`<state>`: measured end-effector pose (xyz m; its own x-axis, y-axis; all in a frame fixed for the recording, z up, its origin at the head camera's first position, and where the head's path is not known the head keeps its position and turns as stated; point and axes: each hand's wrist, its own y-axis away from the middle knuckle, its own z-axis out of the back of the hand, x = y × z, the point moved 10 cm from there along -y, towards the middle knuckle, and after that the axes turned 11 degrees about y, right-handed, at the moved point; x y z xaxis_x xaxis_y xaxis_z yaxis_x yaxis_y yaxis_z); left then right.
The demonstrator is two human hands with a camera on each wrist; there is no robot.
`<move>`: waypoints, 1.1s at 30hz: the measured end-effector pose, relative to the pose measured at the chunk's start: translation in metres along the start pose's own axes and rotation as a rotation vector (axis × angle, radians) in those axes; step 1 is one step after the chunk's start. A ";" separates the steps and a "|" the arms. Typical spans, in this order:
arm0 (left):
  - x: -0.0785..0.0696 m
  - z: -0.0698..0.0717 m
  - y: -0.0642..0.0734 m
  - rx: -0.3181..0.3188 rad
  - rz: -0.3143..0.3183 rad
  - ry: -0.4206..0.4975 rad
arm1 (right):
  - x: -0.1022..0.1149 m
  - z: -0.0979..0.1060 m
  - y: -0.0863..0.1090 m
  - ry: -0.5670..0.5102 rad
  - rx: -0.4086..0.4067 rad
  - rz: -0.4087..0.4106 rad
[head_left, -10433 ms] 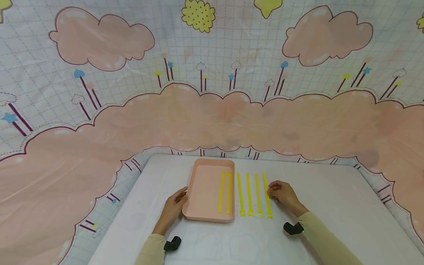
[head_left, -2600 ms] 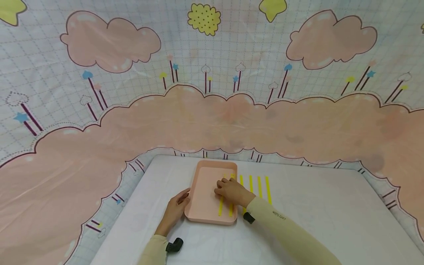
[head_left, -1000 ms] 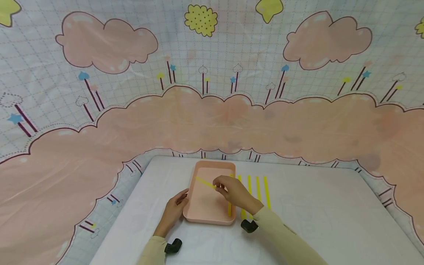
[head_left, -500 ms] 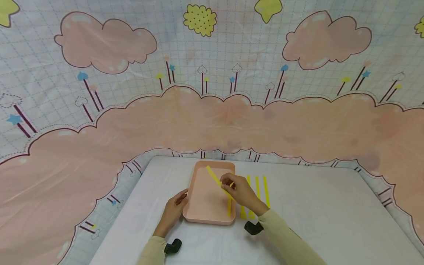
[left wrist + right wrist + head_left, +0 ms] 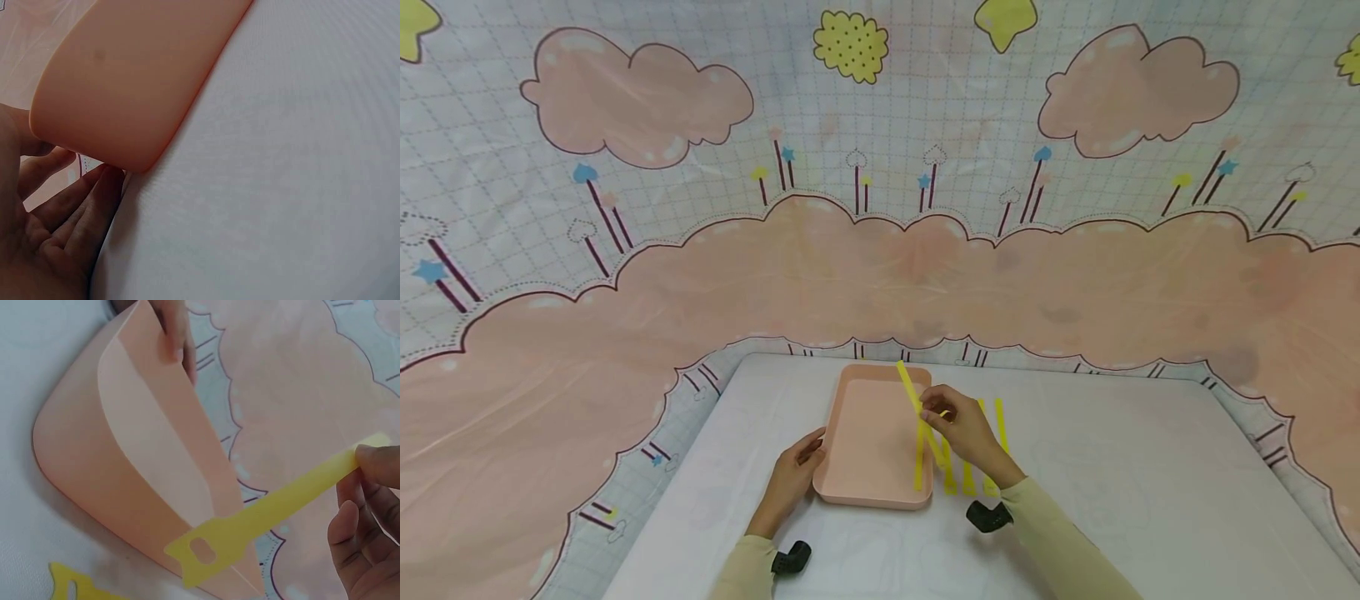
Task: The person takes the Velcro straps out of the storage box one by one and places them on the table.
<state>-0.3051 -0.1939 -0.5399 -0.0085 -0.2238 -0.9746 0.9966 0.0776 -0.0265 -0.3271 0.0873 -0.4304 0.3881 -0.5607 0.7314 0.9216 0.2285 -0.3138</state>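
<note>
My right hand (image 5: 958,421) pinches a yellow hook-and-loop cable tie (image 5: 294,494) between thumb and fingers, raised over the right side of the pink tray (image 5: 865,483). The tie slants, its slotted wide head low near the tray's rim in the right wrist view. Another yellow tie (image 5: 918,471) lies inside the tray along its right wall. At the tray's left edge, my left hand (image 5: 793,471) holds the side wall; in the left wrist view, fingers (image 5: 100,200) touch the wall's lower edge while other fingers reach behind the rim.
Several more yellow ties (image 5: 1001,421) lie side by side on the white table (image 5: 1120,483), right of the tray and partly hidden by my right hand. A patterned cloth backdrop (image 5: 880,275) rises behind the table. Black wrist cameras (image 5: 988,517) sit on both wrists.
My right hand went from the rightmost tie into the tray, lifted the left of two ties there, and has carried it rightward, turning it steeper. My left hand stays at the tray.
</note>
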 end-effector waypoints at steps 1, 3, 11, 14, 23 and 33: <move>0.000 0.000 0.000 -0.001 0.001 0.000 | -0.002 0.001 0.001 -0.006 -0.002 -0.011; 0.001 0.000 0.000 -0.003 0.000 0.000 | -0.007 0.003 0.001 -0.018 -0.010 -0.026; 0.001 0.001 0.000 -0.010 0.004 0.002 | -0.021 0.014 0.006 -0.110 -0.020 -0.080; 0.001 0.001 0.000 -0.011 0.000 0.005 | -0.028 0.017 0.007 -0.108 -0.028 -0.099; 0.001 0.000 0.001 -0.005 0.001 0.011 | -0.042 0.032 0.016 -0.108 -0.061 -0.116; 0.001 0.000 0.000 0.003 -0.001 0.016 | -0.070 0.042 0.029 -0.114 -0.058 -0.183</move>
<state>-0.3050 -0.1941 -0.5408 -0.0111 -0.2085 -0.9780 0.9969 0.0741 -0.0271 -0.3267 0.1666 -0.4653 0.2163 -0.4946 0.8418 0.9759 0.0834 -0.2018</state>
